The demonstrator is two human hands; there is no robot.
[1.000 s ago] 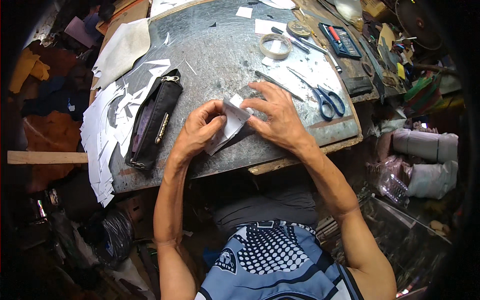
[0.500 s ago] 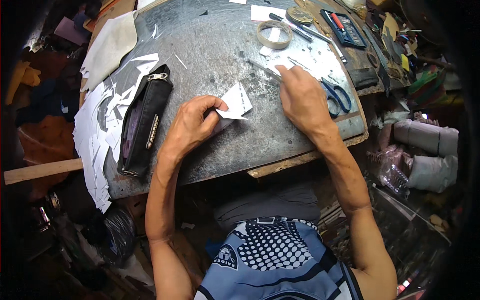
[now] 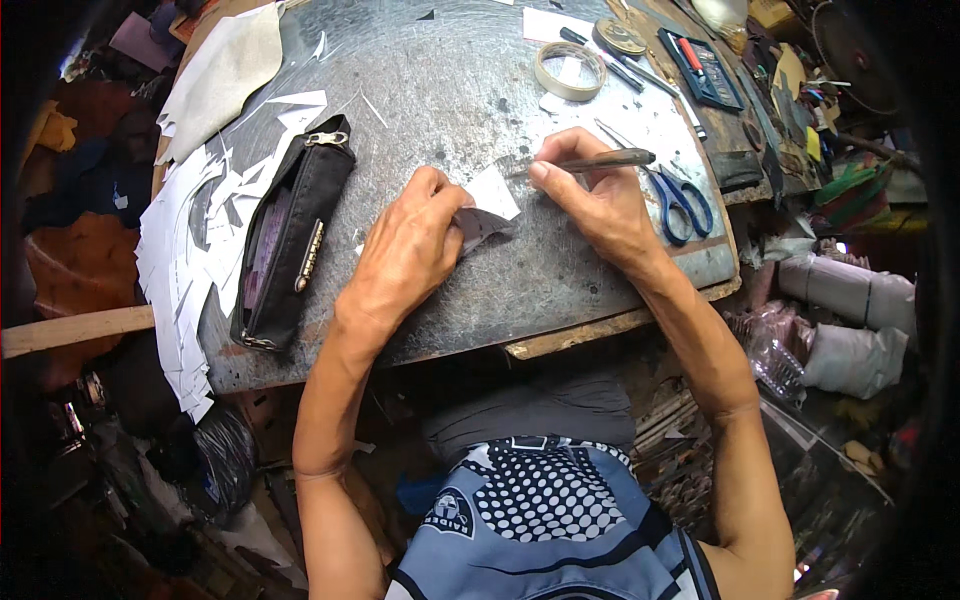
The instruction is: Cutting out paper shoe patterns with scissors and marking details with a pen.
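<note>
Over the middle of the metal-topped table, my left hand (image 3: pixel 405 240) pinches a small folded piece of white paper (image 3: pixel 495 195), its underside in shadow. My right hand (image 3: pixel 600 200) is closed round a slim dark pen (image 3: pixel 605 160), its thin tip pointing left toward the paper's upper edge. Whether the tip touches the paper I cannot tell. Just right of that hand lie blue-handled scissors (image 3: pixel 683 205), their blades partly behind it. A black zip pouch (image 3: pixel 290 240) lies open to the left of my left hand.
White paper offcuts (image 3: pixel 195 250) spread along the table's left side, below a pale sheet (image 3: pixel 225 80). At the back right are a roll of tape (image 3: pixel 570 72), a round tin (image 3: pixel 620 37), markers and a dark tray (image 3: pixel 700 68) with a red-handled tool. Wrapped bundles (image 3: pixel 850 290) stand beyond the right edge.
My right hand has picked up the pen from the table and brought it toward the paper. The paper has turned in my left hand, which now covers more of it.
</note>
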